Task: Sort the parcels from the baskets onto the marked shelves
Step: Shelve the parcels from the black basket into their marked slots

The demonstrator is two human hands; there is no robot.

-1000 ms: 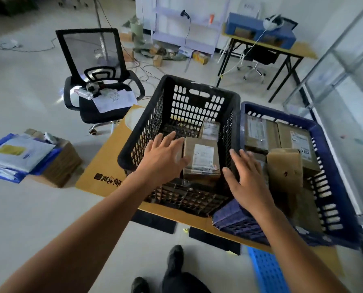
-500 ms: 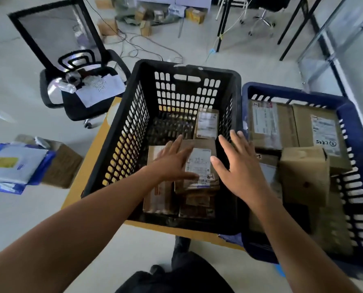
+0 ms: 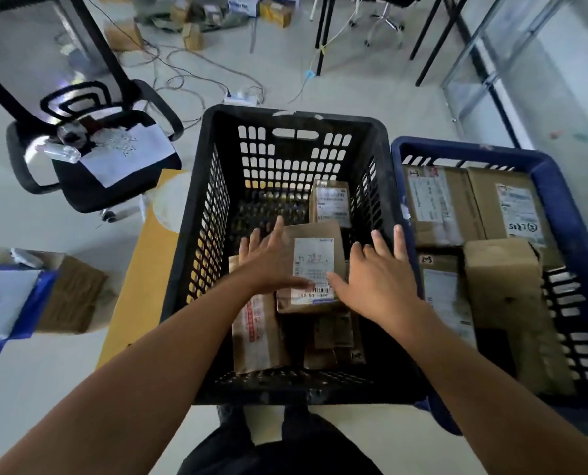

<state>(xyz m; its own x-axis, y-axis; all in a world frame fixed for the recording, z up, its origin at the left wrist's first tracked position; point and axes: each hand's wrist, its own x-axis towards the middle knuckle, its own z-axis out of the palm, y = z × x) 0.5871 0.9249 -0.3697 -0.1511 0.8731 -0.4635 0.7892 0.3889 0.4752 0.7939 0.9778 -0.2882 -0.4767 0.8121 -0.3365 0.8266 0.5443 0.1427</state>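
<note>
A: Hands?
B: Both inside the black basket (image 3: 296,115), fingers straight and spread. Left hand (image 3: 272,262) lies on the parcel (image 3: 315,269), thumb on its label. Right hand (image 3: 378,279) is at the parcel's other edge, thumb touching. Neither curls round it.
A: Parcel where?
B: Mid-basket, tilted, on top of other parcels (image 3: 255,334).
A: Rest?
B: Blue basket (image 3: 559,186) just right of the black one, packed with boxes. Yellow surface (image 3: 142,269) sticks out left of the black one. Chair (image 3: 90,186) further left.
</note>
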